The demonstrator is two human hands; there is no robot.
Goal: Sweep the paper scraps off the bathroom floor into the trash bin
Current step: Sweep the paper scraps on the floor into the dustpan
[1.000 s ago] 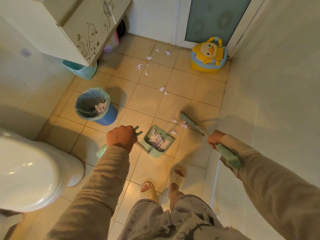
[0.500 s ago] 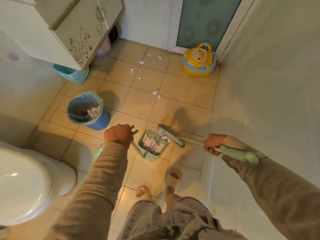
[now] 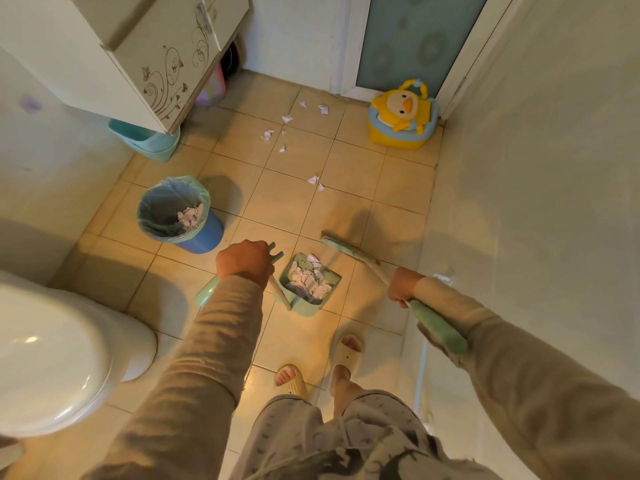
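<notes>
Green broom (image 3: 349, 252) slants up-left from right hand (image 3: 401, 287); left hand (image 3: 244, 261) grips dustpan (image 3: 308, 285) handle.

Single head view, steeply down, floor (image 3: 284, 209) near.

Beige square floor tiles (image 3: 287, 202) with dark grout. Blue trash bin (image 3: 204, 233) with pale green liner; white paper scraps (image 3: 313, 180). Mint-green dustpan (image 3: 304, 306) and broom (image 3: 346, 249). White cabinet (image 3: 166, 64) with brown floral scrollwork. Yellow-and-blue duck potty (image 3: 403, 116). Tan sleeves (image 3: 214, 341); grey patterned trousers (image 3: 346, 434). White toilet (image 3: 52, 358). Frosted teal door (image 3: 415, 39) with circle pattern.
</notes>
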